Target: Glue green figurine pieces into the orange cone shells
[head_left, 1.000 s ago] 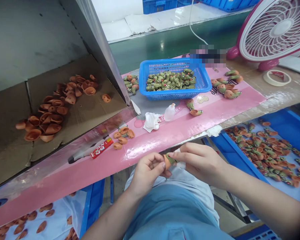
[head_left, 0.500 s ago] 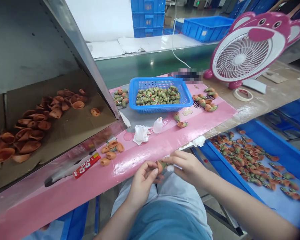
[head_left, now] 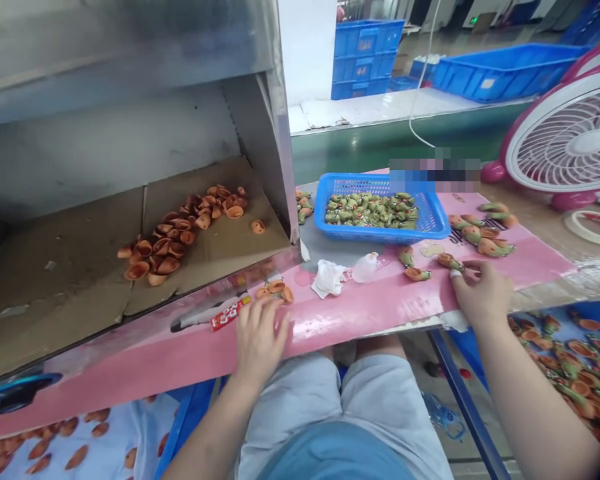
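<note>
My left hand (head_left: pixel 263 340) reaches over the near edge of the pink mat, fingers stretched out and apart, at a small group of orange hollow shell-like pieces (head_left: pixel 277 287). Its fingertips partly cover those pieces. My right hand (head_left: pixel 484 293) is over the right part of the mat, thumb and fingers apart. Just beyond its thumb lies an orange-and-green figurine (head_left: pixel 450 261); whether thumb and piece still touch I cannot tell. Something white is at the thumb tip. Two similar figurines, one of them an orange-and-green piece (head_left: pixel 417 274), lie to the left.
A blue basket (head_left: pixel 383 235) holds many green pieces. Before it are crumpled tissue (head_left: pixel 329 279) and a small translucent bottle (head_left: pixel 365 269). More orange shells (head_left: pixel 165 247) lie in the cardboard-lined booth at left. A pink fan (head_left: pixel 575 140) and tape roll (head_left: pixel 594 228) stand right.
My hands have parted: the left has moved to the orange shells, the right to the mat's right side. The figurine they held together now lies on the mat. The view has turned left.
</note>
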Action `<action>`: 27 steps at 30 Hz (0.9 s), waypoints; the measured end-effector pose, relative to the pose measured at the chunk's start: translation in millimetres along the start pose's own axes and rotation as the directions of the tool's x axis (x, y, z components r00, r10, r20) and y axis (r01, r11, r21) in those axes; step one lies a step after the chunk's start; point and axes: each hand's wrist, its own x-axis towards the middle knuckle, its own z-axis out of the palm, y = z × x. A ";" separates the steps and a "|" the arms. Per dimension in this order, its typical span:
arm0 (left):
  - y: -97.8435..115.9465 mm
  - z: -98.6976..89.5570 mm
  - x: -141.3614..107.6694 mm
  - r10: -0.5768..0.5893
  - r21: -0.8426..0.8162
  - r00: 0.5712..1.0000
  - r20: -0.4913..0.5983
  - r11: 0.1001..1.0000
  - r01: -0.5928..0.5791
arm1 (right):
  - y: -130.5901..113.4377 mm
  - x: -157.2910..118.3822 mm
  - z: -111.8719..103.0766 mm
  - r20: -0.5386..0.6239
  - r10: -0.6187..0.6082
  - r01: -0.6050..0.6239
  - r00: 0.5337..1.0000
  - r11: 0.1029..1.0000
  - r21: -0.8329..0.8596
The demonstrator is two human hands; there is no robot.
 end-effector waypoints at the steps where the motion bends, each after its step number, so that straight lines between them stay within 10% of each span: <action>1: -3.3 -1.6 7.2 -0.010 0.111 1.000 -0.001 0.994 0.010 | -4.4 -4.7 -0.6 -0.029 0.016 -0.016 0.999 1.000 -0.013; 5: 0.6 -0.7 30.2 -0.042 0.386 0.998 0.043 0.922 0.022 | -37.6 -35.5 -0.4 -0.151 0.053 -0.052 0.987 0.999 0.012; 9: 9.5 7.9 39.8 0.027 0.398 0.993 0.117 0.914 -0.072 | -86.0 -66.4 13.0 0.010 -0.007 0.005 1.000 0.984 0.180; 15: 11.7 7.7 26.9 0.128 -0.192 0.980 0.152 0.977 -0.098 | -126.9 -64.9 55.7 0.264 -0.113 0.032 0.958 0.956 0.293; 20: 32.7 -3.9 5.3 -0.090 -0.726 0.932 0.350 0.602 0.331 | -132.7 -51.9 76.1 0.341 -0.087 -0.021 0.936 0.953 0.301; 27: 57.1 4.0 -13.5 -0.265 -0.797 0.776 0.572 0.045 0.602 | -138.6 -60.6 51.5 0.326 -0.039 -0.110 0.944 0.897 0.427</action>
